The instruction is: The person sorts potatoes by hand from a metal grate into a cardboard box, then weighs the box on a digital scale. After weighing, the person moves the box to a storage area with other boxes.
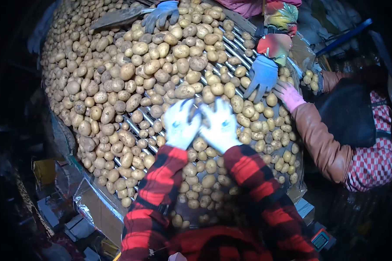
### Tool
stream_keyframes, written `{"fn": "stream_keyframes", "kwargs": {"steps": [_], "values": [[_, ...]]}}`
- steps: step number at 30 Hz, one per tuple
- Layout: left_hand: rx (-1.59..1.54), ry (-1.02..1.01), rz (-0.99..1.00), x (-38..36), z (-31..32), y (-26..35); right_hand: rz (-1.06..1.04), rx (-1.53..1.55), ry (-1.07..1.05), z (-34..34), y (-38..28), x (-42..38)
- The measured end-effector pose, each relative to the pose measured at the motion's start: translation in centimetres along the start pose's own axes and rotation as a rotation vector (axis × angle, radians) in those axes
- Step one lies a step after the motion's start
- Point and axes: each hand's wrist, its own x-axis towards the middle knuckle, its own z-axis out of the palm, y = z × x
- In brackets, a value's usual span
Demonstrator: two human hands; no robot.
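Note:
My left hand point(181, 125), in a white glove, is over the potatoes point(185, 91) in the middle of the sorting table. Its fingers point forward and are slightly bent, with the thumb apart. Close beside it is my right hand point(221, 125), also white-gloved, its fingers stretched forward and somewhat apart. Both palms face down, and glare blurs the fingertips. I see no potato gripped in either hand. Potatoes touch or lie close around both gloves. Beneath them, metal bars point(144, 116) show through gaps in the pile.
Across the table a co-worker's blue-gloved hand point(262, 77) reaches over the bars; another blue glove point(161, 15) is near a flat shovel-like blade point(119, 16). At right, a person's pink-gloved hand point(289, 95) touches the table's edge. Cardboard point(106, 213) lines the near-left rim.

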Motion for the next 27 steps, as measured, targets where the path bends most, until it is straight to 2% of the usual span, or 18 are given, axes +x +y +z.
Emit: {"fn": "stream_keyframes", "kwargs": {"steps": [2, 3, 5, 6, 8, 10, 11, 13, 14, 15, 16, 18, 20, 21, 22, 25, 26, 27], "values": [[0.196, 0.105, 0.110, -3.3, -1.9, -1.9, -0.063, 0.050, -0.114, -0.2, -3.0, -1.5], [0.256, 0.075, 0.086, -4.6, -3.2, -2.2, -0.083, 0.115, -0.117, 1.0, -4.2, -2.2], [0.315, 0.032, 0.018, -7.0, -5.8, -2.9, -0.123, 0.049, -0.156, 1.9, -7.0, -3.9], [0.314, 0.026, -0.022, -7.6, -7.2, -3.0, -0.094, 0.075, -0.253, 1.4, -8.6, -4.4], [0.347, 0.125, -0.094, -9.9, -9.1, -3.9, -0.276, 0.062, -0.262, 0.7, -10.5, -4.4], [0.308, 0.094, -0.187, -12.3, -10.1, -5.8, -0.479, 0.159, -0.196, 2.7, -11.0, -5.0], [0.370, 0.103, -0.096, -12.5, -10.3, -5.8, -0.481, 0.206, -0.151, 2.5, -10.8, -4.6], [0.385, 0.099, -0.193, -13.1, -9.7, -5.0, -0.431, 0.182, -0.119, -0.2, -10.0, -1.8], [0.361, 0.100, -0.196, -13.2, -9.6, -4.7, -0.405, 0.164, 0.167, 0.9, -8.3, -0.3], [0.334, 0.105, -0.202, -13.2, -9.5, -4.6, -0.308, 0.136, 0.186, 1.0, -7.0, 2.1], [0.324, 0.111, -0.226, -13.0, -9.2, -4.5, -0.202, 0.146, 0.304, 0.4, -5.9, 4.2], [0.383, 0.179, -0.169, -12.3, -8.7, -4.3, -0.002, -0.010, 0.285, 2.1, -4.8, 8.2], [0.344, 0.193, -0.197, -12.1, -8.5, -4.8, 0.011, -0.074, 0.234, 3.5, -5.9, 9.0], [0.358, 0.193, -0.187, -11.9, -8.5, -4.7, -0.010, 0.037, 0.124, 2.7, -7.1, 9.1], [0.369, 0.184, -0.174, -11.9, -8.5, -4.5, -0.010, -0.111, 0.035, 0.9, -9.5, 8.0], [0.361, 0.164, -0.140, -12.1, -8.3, -5.1, -0.198, -0.167, -0.140, 1.4, -12.3, 4.1], [0.358, 0.157, -0.137, -12.3, -8.3, -5.6, -0.214, -0.028, -0.059, 2.1, -13.2, 2.7], [0.338, 0.197, -0.138, -13.0, -7.7, -6.8, -0.241, -0.001, -0.095, 2.7, -13.9, 1.5]]}}
